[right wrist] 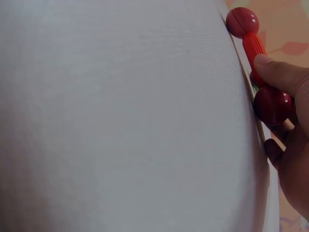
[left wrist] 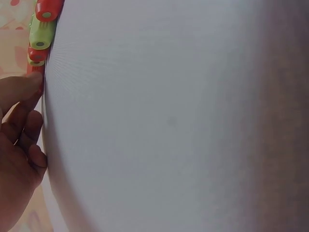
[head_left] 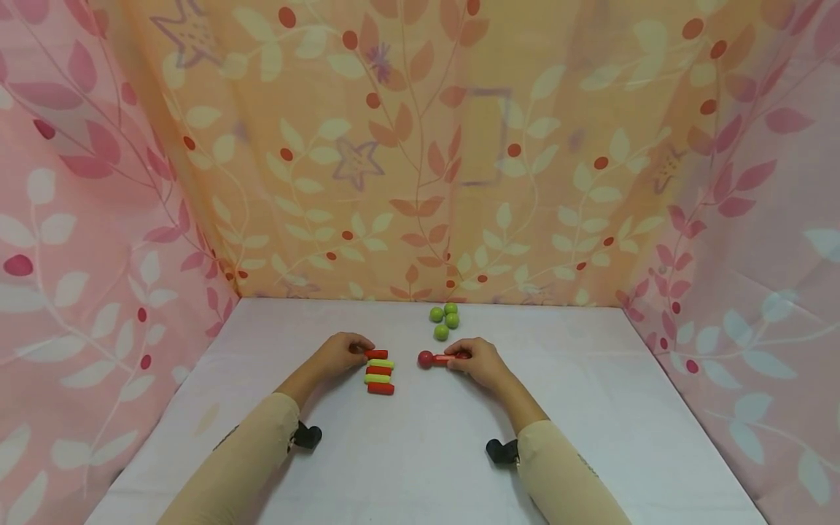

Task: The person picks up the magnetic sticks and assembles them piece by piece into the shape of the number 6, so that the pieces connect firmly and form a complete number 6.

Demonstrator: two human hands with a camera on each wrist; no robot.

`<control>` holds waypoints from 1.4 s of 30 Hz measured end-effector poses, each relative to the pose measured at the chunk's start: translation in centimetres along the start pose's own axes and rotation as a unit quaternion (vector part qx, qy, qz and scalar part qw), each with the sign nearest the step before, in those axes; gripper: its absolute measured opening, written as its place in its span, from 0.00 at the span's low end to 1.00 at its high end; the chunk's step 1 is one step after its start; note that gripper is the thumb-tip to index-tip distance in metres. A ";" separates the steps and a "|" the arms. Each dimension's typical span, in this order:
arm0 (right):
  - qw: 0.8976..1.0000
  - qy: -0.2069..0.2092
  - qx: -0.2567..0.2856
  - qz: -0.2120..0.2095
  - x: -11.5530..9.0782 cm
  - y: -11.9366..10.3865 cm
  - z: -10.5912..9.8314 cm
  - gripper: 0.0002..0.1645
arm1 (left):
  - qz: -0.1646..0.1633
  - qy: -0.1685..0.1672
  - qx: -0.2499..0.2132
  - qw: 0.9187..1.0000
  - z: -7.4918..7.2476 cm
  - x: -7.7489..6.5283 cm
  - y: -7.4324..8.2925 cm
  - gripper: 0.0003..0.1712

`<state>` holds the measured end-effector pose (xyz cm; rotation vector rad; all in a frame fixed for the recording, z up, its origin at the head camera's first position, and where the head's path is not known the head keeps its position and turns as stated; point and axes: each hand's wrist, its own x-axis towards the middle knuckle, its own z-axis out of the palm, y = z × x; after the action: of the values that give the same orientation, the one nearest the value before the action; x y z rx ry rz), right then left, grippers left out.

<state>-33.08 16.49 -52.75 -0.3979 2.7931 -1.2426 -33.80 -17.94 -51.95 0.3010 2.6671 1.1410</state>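
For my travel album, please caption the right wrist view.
Right hand holding a red rod with a red ball at each end.

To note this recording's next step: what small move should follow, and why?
Probably lift the farthest red rod toward the leftmost red ball: the left hand pinches that rod, while the right hand holds a ball-ended red rod, that ball facing left.

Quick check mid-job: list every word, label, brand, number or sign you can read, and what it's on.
None can be read in any view.
Left sleeve: dark mark, too small to tell if it is lettering.
Right sleeve: the same.
Backdrop: purple stars and outlines, drawings rather than text.
Red and green sticks, red ball-ended rod: no lettering visible.
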 end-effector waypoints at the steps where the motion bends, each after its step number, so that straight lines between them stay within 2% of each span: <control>1: 1.000 0.001 -0.001 0.002 0.0 0.0 0.0 0.10 | -0.001 -0.001 -0.003 1.000 0.0 0.0 0.0 0.13; 14: 1.000 -0.001 0.009 0.006 0.0 0.1 0.0 0.10 | -0.015 0.007 -0.009 1.000 0.2 0.2 0.2 0.11; 18: 1.000 0.000 0.003 0.001 0.0 0.2 0.0 0.10 | -0.020 0.019 -0.009 1.000 0.1 -0.1 0.4 0.11; 22: 1.000 0.000 0.002 -0.005 0.1 0.3 0.0 0.10 | -0.024 0.038 -0.032 0.999 -0.2 -0.5 1.1 0.11; 32: 1.000 -0.006 0.009 -0.014 0.1 0.5 -0.1 0.11 | -0.033 0.066 -0.071 0.995 0.9 -2.6 4.2 0.11; 37: 1.000 -0.001 0.007 -0.007 0.0 0.3 -0.2 0.11 | -0.041 0.082 -0.088 0.992 2.3 -4.0 5.4 0.10; 42: 1.000 -0.006 0.017 -0.009 0.0 0.2 -0.2 0.12 | -0.027 0.109 -0.103 0.988 3.8 -5.5 6.2 0.11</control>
<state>-33.16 16.78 -52.71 -0.4282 2.7613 -1.2839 -26.85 -12.63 -49.28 0.0688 2.6870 1.4962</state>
